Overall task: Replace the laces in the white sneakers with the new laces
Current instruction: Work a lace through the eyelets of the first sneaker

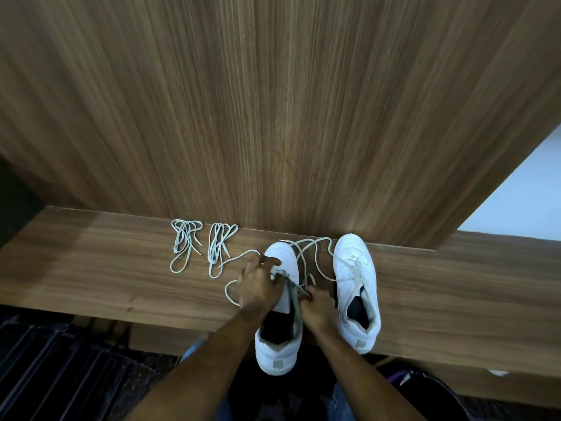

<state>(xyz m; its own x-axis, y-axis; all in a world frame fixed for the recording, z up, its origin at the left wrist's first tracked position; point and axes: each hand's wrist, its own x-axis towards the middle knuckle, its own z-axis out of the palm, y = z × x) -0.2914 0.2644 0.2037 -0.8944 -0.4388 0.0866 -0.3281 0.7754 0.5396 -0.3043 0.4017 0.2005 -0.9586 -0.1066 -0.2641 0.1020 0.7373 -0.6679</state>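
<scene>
Two white sneakers stand on a wooden ledge (121, 268), toes toward the wall. The left sneaker (277, 350) hangs partly over the front edge. My left hand (258, 284) grips its left side near the eyelets. My right hand (315, 305) pinches the pale lace (306, 253) at the shoe's right eyelet row. That loose lace loops across the ledge on both sides of the shoe. The right sneaker (358, 293) sits beside it with its lace loosened. Two bundled pale laces (185, 244) (220, 244) lie to the left by the wall.
A wood-grain wall panel (273, 117) rises directly behind the ledge. A dark ribbed mat (54, 369) lies on the floor at lower left. A dark round bin (431, 396) stands at lower right. My jeans-clad legs show below the ledge.
</scene>
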